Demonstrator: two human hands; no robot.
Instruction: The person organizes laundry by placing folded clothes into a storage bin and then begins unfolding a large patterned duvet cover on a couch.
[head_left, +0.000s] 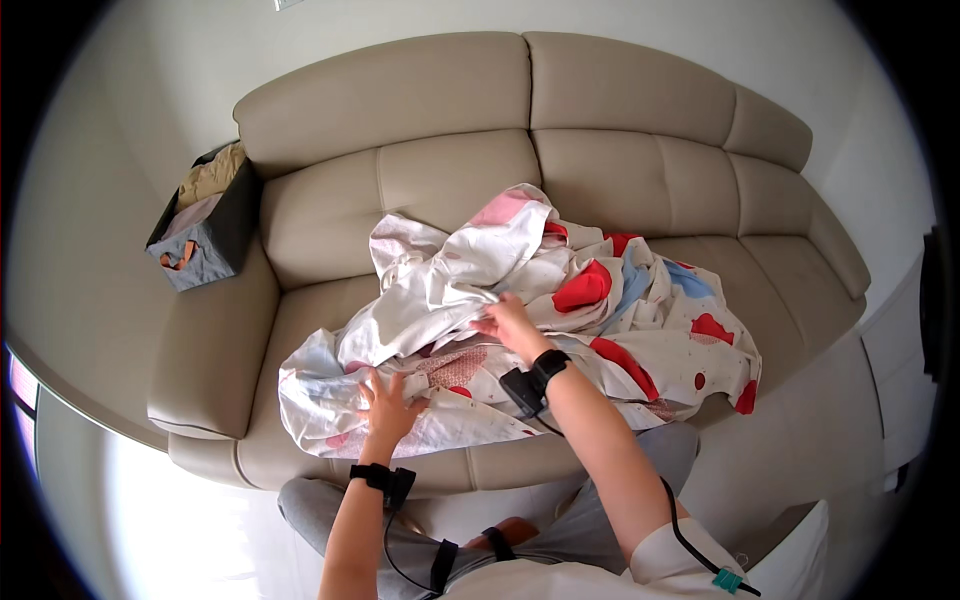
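Observation:
A large crumpled fabric cover (450, 270), white with red, pink and blue patches, lies spread over the seat of the sofa. My left hand (390, 411) rests on its near left part, the fingers spread on the cloth. Farther in and to the right, my right hand (508, 322) has thumb and fingers at a raised white fold near the middle of the heap; the fingertips partly sink behind the cloth, so its grip is not clear.
The beige leather sofa (450, 90) stands against the wall. On its left armrest sits a grey fabric storage box (214, 251) with an orange-brown handle, holding folded cloth (210, 180). A white and brown item (795, 551) is at the lower right.

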